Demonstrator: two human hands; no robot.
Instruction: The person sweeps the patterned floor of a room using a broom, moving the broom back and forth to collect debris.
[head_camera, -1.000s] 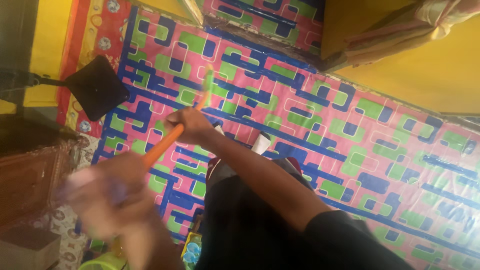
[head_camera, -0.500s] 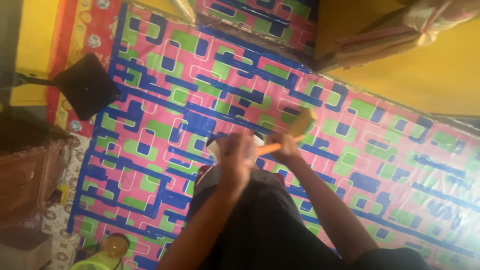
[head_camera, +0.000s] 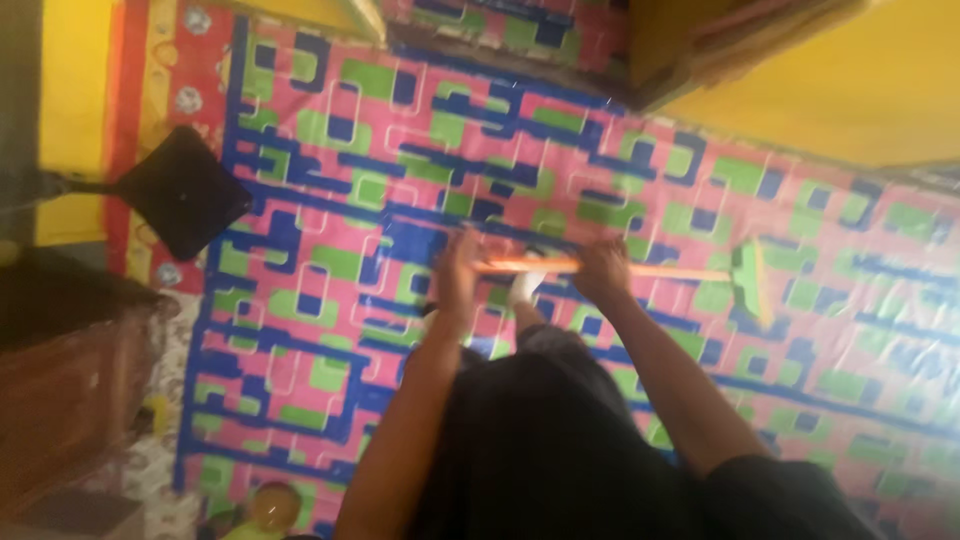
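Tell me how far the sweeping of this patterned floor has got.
Done: cannot tell; no dirt pile or swept patch shows on the patterned mat. In hand: left hand and right hand both grip the orange broom handle, its green head out to the right. Left: the dustpan lies untouched.

Pretty soft overall, smeared by motion blur, worst on the orange broom stick (head_camera: 600, 268) and its green head (head_camera: 752, 280). Dim on the left, where the dark wooden cabinet (head_camera: 70, 390) sinks into shadow with almost no detail. Brighter on the right, with a washed-out, hazy patch across the patterned floor mat (head_camera: 880, 330). Warm colour cast from the yellow wall (head_camera: 830, 90). Bottom edge murky and out of focus.
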